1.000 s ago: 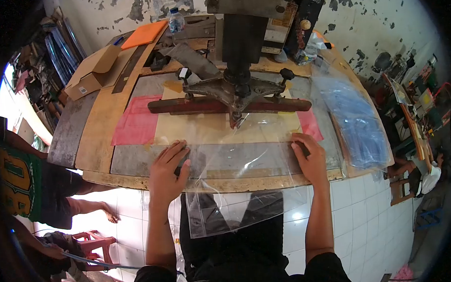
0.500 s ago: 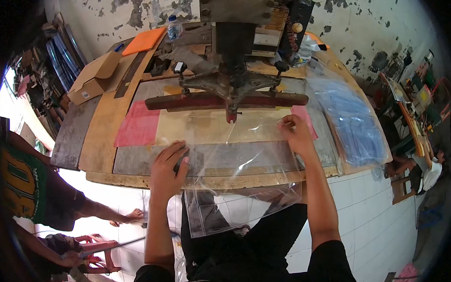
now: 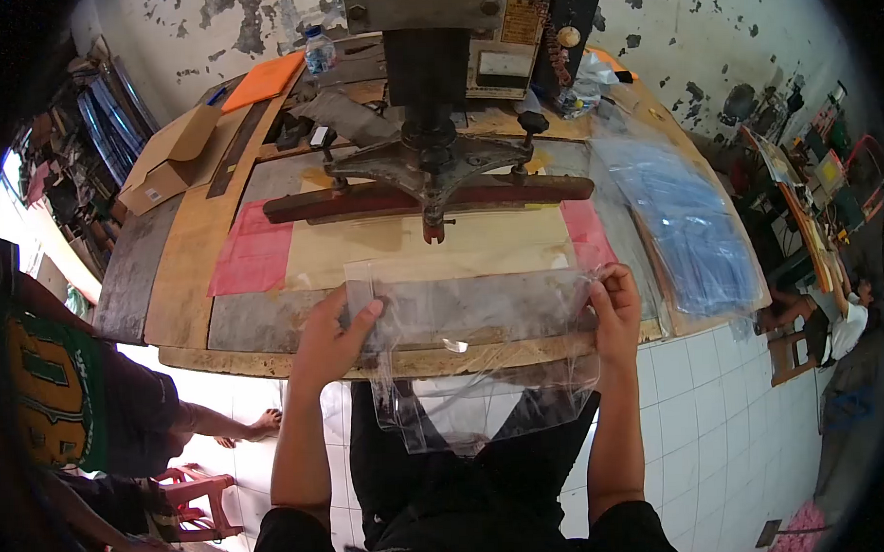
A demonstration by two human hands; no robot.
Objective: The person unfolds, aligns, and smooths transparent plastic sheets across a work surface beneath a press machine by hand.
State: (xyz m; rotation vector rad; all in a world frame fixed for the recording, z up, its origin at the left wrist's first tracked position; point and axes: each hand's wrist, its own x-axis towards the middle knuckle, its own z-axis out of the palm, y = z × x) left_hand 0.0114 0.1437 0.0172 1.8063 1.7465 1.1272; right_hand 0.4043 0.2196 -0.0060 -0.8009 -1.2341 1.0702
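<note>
A clear plastic sheet (image 3: pixel 454 346) stretches between my hands, its lower part hanging over the table's front edge above my lap. My left hand (image 3: pixel 329 338) is closed on the sheet's left edge, thumb on top and fingers hidden beneath. At the sheet's upper right corner, my right hand (image 3: pixel 615 309) pinches the plastic between thumb and fingers. Beyond the sheet, a press with a long reddish bar (image 3: pixel 517 191) stands over a pale yellow pad (image 3: pixel 363 250). Pink patches (image 3: pixel 251 249) flank that pad at both ends.
Bluish clear plastic sheets (image 3: pixel 699 238) are piled on the right. On the left lie an open cardboard box (image 3: pixel 170 159) and an orange folder (image 3: pixel 263 83); a water bottle (image 3: pixel 319 52) stands behind. One person (image 3: pixel 52 387) is close on my left, another (image 3: pixel 838 330) sits far right.
The plastic sheet has come back toward me, away from the press bar, and lies straighter. My right hand moved nearer and to the right with its corner; my left thumb now lies over the left edge.
</note>
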